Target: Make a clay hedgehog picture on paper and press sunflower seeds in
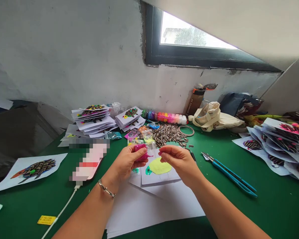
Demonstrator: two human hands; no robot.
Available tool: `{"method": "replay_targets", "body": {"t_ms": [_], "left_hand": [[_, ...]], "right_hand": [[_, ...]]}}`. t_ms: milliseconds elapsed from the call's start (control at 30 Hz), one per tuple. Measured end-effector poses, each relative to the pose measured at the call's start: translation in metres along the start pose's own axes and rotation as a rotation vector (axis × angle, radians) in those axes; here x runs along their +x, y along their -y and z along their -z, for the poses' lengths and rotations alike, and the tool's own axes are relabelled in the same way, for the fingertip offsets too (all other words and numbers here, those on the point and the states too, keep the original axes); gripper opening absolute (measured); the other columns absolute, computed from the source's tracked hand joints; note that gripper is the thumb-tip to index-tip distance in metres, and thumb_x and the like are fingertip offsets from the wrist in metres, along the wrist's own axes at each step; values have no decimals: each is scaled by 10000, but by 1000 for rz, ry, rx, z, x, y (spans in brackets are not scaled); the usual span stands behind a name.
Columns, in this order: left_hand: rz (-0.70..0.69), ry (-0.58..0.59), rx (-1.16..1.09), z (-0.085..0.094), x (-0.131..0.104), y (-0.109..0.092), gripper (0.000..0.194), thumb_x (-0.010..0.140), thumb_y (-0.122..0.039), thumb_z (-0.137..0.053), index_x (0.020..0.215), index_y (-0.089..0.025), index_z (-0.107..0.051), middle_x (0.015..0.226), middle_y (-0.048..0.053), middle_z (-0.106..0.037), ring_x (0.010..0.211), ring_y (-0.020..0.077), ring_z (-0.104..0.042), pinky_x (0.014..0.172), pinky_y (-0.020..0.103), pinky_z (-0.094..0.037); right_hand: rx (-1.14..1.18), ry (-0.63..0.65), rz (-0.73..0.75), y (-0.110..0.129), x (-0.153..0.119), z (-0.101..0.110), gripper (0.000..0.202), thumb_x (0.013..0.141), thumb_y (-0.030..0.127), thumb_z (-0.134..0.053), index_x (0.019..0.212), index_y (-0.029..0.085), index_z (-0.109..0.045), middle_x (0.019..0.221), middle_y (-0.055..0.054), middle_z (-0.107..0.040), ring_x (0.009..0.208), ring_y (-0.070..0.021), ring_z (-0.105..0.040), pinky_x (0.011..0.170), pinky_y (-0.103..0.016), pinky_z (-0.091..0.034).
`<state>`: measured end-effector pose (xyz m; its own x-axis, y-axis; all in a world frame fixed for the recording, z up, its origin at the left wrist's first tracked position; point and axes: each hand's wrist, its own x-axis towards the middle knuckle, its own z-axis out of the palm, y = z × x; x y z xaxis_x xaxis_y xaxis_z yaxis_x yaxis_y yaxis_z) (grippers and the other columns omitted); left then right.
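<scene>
Grey wall (64, 49) fills the upper left, while a pale slanting surface (251, 23) hides part of the window (186, 53) at upper right. Mid-frame, your left hand (129, 161) grasps a magenta lump (141, 151), partly covered by your thumb. Your right hand (180, 162) brings thumb and forefinger together near it; whether they pinch anything, you cannot tell. Below, that hand overlaps the card (161, 179) bearing a yellow-green shape (160, 166). Pixelation masks the pink device (91, 161) at centre left; the right edge crops a card stack (271, 146).
</scene>
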<state>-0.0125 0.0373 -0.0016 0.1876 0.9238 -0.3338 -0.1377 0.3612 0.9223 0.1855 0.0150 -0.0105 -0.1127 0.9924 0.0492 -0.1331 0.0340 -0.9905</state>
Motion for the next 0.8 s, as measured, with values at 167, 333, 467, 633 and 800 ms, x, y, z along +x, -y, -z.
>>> {"method": "replay_targets", "body": {"t_ms": [167, 333, 467, 633, 800], "left_hand": [[28, 30, -26, -7, -7, -5, 289, 722, -283, -781, 886, -138, -592, 740, 32, -664, 633, 128, -650, 547, 214, -548], [28, 56, -34, -10, -9, -8, 308, 687, -291, -806, 865, -142, -603, 712, 25, -665, 623, 128, -650, 550, 214, -544], [36, 45, -48, -9, -8, -6, 335, 646, -286, -832, 857, -147, -612, 713, 22, -674, 596, 127, -652, 539, 217, -542], [29, 70, -14, -8, -5, -2, 389, 608, -334, -849, 852, -141, -615, 668, 24, -671, 563, 124, -638, 518, 209, -530], [23, 65, 32, -6, -2, 2, 427, 591, -374, -852, 864, -144, -617, 644, 19, -664, 576, 116, -626, 553, 216, -527]], "right_hand": [[-30, -46, 25, 3, 1, 1, 201, 737, 359, -728, 851, 195, -737, 737, -2, -639, 683, -121, -543, 659, -272, -428], [-46, -23, -56, 4, 1, 2, 230, 718, 361, -724, 866, 186, -742, 737, -7, -635, 692, -131, -520, 663, -284, -404], [-77, -17, -128, 4, 2, 2, 250, 712, 361, -706, 879, 178, -744, 673, 3, -608, 666, -133, -497, 646, -285, -383], [-12, 48, -207, 7, 2, 2, 263, 687, 362, -715, 856, 162, -745, 650, -7, -603, 639, -130, -503, 632, -279, -390], [54, 118, -233, 10, 1, 4, 254, 680, 342, -724, 862, 168, -756, 663, -10, -608, 646, -120, -508, 642, -268, -395]]}}
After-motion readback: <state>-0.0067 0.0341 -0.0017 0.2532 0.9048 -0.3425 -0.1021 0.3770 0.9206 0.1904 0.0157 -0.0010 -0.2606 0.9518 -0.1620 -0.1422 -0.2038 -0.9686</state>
